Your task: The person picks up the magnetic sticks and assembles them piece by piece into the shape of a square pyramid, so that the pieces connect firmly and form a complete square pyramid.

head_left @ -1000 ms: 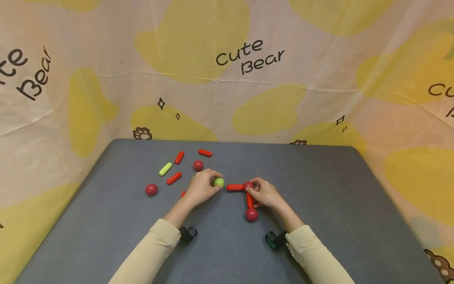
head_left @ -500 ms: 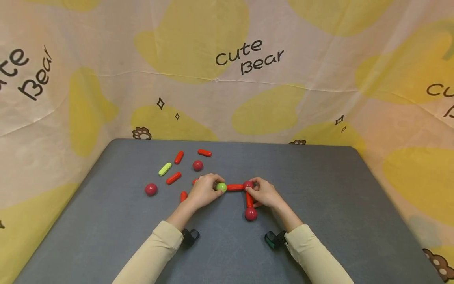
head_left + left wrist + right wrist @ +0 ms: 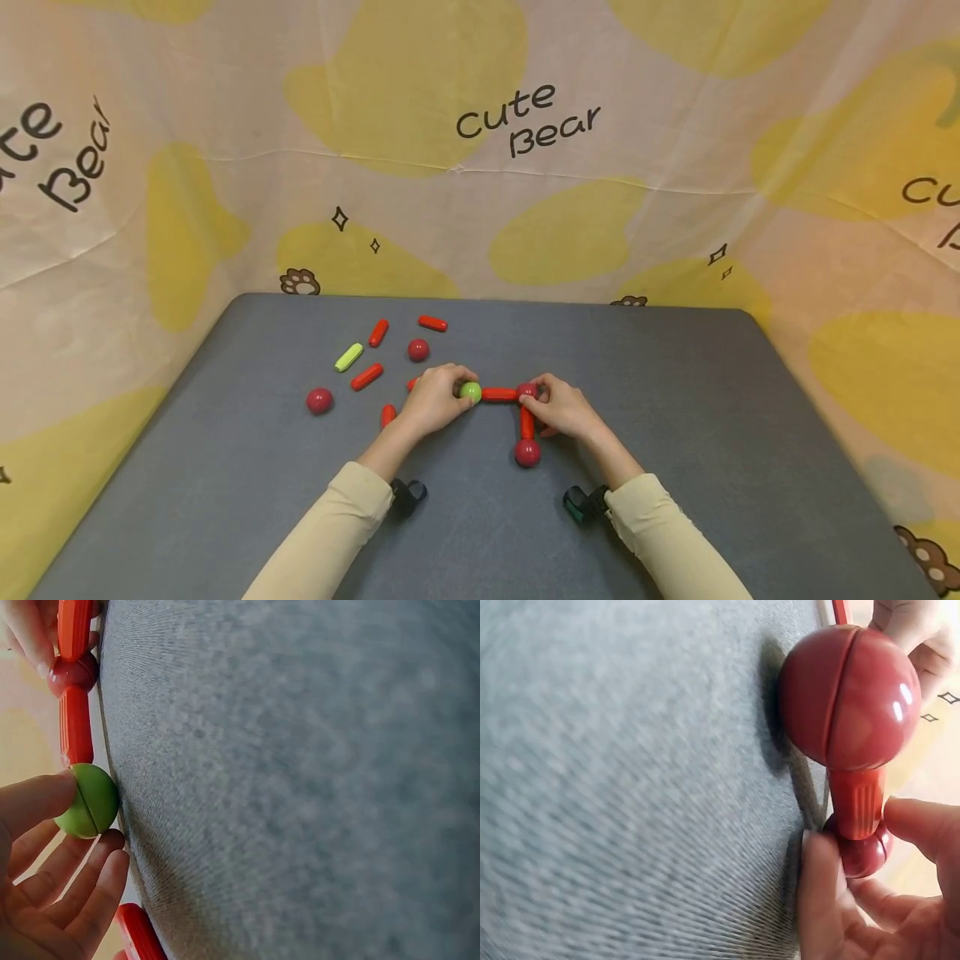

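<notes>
My left hand point(image 3: 435, 397) pinches a green ball point(image 3: 471, 392) between thumb and fingers; a seam runs round it in the left wrist view. The ball touches the left end of a red rod point(image 3: 498, 394). That rod's other end meets a dark red ball point(image 3: 73, 675), which my right hand point(image 3: 564, 408) pinches. From this ball a second red rod point(image 3: 857, 802) runs toward the person, ending in another dark red ball point(image 3: 527, 452). The three balls and two rods form an L just above or on the table; I cannot tell which.
Left of the hands, loose red rods point(image 3: 367, 377), a yellow-green rod point(image 3: 348, 357) and two dark red balls point(image 3: 319, 401) lie on the grey table point(image 3: 675, 433). One red rod point(image 3: 387, 415) lies right beside the left forearm. A printed cloth point(image 3: 420, 125) hangs behind the table.
The left hand has brought the green ball rightward from a gap to contact with the red rod's end. The joined pieces have shifted slightly; the right hand keeps its hold.
</notes>
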Action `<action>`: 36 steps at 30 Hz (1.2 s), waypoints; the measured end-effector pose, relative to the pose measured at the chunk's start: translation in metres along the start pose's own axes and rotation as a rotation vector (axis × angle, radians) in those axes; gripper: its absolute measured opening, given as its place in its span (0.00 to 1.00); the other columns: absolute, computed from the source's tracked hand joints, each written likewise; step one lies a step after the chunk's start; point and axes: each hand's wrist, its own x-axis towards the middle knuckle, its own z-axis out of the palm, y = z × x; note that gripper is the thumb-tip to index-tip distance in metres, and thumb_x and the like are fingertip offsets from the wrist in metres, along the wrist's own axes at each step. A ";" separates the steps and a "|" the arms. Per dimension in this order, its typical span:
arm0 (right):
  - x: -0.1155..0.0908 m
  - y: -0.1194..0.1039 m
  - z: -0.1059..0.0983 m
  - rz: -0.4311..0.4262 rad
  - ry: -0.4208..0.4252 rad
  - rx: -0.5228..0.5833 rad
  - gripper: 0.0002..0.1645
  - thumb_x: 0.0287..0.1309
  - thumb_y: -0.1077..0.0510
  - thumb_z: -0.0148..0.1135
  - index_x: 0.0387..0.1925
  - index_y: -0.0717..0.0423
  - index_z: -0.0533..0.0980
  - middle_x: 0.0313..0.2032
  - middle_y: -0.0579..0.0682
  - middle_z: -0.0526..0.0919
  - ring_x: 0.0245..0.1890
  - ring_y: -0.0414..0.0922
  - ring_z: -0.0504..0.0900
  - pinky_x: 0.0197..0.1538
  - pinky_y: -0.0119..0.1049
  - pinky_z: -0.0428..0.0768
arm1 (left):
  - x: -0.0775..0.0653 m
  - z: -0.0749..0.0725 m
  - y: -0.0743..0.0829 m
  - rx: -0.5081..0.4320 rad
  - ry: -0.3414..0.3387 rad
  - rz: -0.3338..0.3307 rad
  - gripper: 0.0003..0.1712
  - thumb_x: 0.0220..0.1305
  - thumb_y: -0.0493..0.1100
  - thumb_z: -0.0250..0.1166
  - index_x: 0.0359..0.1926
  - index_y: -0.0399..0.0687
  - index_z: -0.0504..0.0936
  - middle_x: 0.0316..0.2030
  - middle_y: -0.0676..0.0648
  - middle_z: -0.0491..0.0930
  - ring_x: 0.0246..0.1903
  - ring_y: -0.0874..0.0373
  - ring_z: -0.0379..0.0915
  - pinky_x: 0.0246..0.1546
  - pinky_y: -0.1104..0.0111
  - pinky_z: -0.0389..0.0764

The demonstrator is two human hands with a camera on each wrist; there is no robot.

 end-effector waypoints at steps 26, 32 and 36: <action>-0.002 0.001 -0.005 -0.219 0.073 -0.190 0.12 0.53 0.57 0.63 0.41 0.55 0.77 0.34 0.49 0.80 0.35 0.44 0.77 0.39 0.40 0.74 | 0.018 0.006 0.002 0.045 0.000 0.014 0.16 0.50 0.35 0.68 0.43 0.49 0.83 0.37 0.49 0.81 0.32 0.59 0.74 0.36 0.65 0.75; -0.002 0.002 -0.004 -0.216 0.077 -0.189 0.13 0.53 0.57 0.63 0.41 0.55 0.77 0.34 0.49 0.80 0.34 0.44 0.76 0.38 0.39 0.73 | 0.016 0.005 0.003 0.038 -0.003 0.014 0.16 0.50 0.34 0.67 0.43 0.48 0.83 0.38 0.48 0.81 0.34 0.58 0.75 0.37 0.64 0.75; -0.003 0.004 -0.003 -0.222 0.082 -0.195 0.12 0.52 0.57 0.64 0.40 0.55 0.78 0.32 0.48 0.80 0.32 0.43 0.75 0.37 0.37 0.73 | 0.014 0.003 0.003 0.030 -0.006 0.009 0.16 0.50 0.36 0.68 0.44 0.47 0.82 0.39 0.47 0.81 0.35 0.57 0.76 0.37 0.63 0.76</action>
